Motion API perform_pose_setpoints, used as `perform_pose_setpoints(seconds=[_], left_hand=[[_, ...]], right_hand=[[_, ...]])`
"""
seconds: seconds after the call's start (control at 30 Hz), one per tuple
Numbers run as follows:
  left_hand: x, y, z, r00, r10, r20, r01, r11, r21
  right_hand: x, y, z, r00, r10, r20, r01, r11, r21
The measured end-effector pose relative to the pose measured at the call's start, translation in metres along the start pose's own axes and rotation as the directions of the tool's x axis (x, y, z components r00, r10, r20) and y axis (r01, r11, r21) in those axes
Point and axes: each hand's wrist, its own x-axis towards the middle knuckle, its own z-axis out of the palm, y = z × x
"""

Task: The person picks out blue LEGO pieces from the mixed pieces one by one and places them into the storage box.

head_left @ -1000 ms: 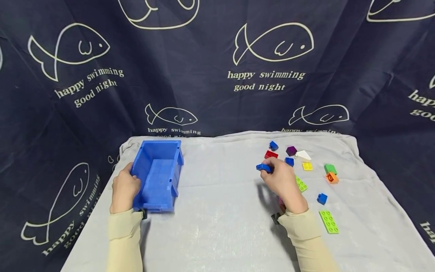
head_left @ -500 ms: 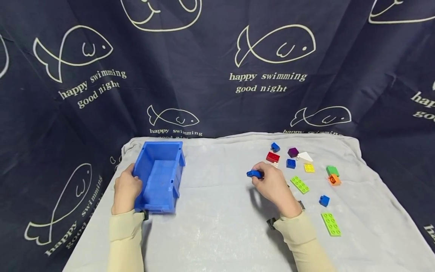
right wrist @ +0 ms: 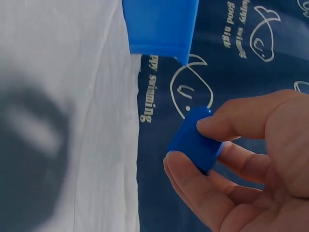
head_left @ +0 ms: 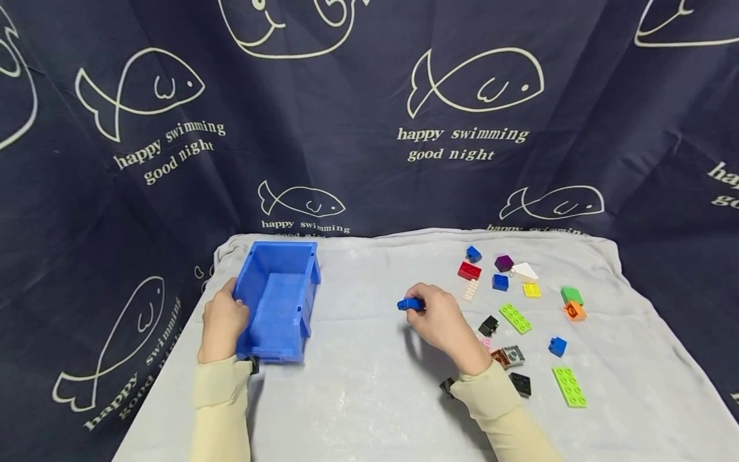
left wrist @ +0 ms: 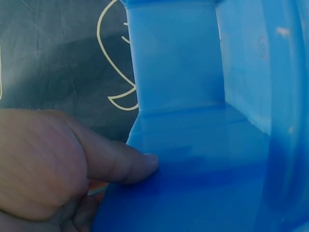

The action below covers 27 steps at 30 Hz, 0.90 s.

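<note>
At the left of the table stands a blue plastic bin (head_left: 277, 308), open at the top. My left hand (head_left: 224, 321) grips its left wall; in the left wrist view the thumb (left wrist: 128, 164) lies on the inner side of that wall. Between the thumb and fingers of my right hand (head_left: 441, 321) a blue toy building brick (right wrist: 195, 140) is pinched above the table. It sits to the right of the bin and apart from it.
Loose bricks lie on the right half of the table, among them a red brick (head_left: 469, 271), a lime brick (head_left: 515, 319), an orange brick (head_left: 574, 311) and a black brick (head_left: 489, 325). A dark fish-print curtain (head_left: 369, 128) hangs behind the table.
My right hand has moved left and slightly toward me with the blue brick, uncovering bricks that were behind it. The left hand keeps its grip on the bin. The head view has shifted slightly.
</note>
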Motion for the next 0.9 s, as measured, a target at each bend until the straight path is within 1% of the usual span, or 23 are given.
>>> perform_pose_setpoints(seconds=[0.23,0.47,0.67,0.77,0.9], left_hand=[[0.0,-0.001,0.0,1.0,-0.001,-0.003,0.001,1.0,-0.008],[0.002,0.001,0.0,1.0,-0.023,0.007,0.023,1.0,-0.012],[0.001,0.001,0.0,1.0,-0.016,-0.002,0.016,1.0,-0.016],[0.001,0.0,0.0,1.0,-0.009,-0.007,0.009,1.0,-0.018],[0.001,-0.001,0.0,1.0,-0.014,0.001,0.014,1.0,-0.023]], right_hand=[[0.005,-0.014,0.014,0.998,-0.047,0.03,0.047,0.999,0.011],[0.011,-0.029,0.026,0.996,-0.064,0.063,0.062,0.998,0.033],[0.012,-0.038,0.038,0.991,-0.082,0.105,0.076,0.995,0.057],[0.016,-0.043,0.044,0.989,-0.099,0.109,0.094,0.994,0.053],[0.024,-0.052,0.048,0.986,-0.119,0.119,0.113,0.992,0.058]])
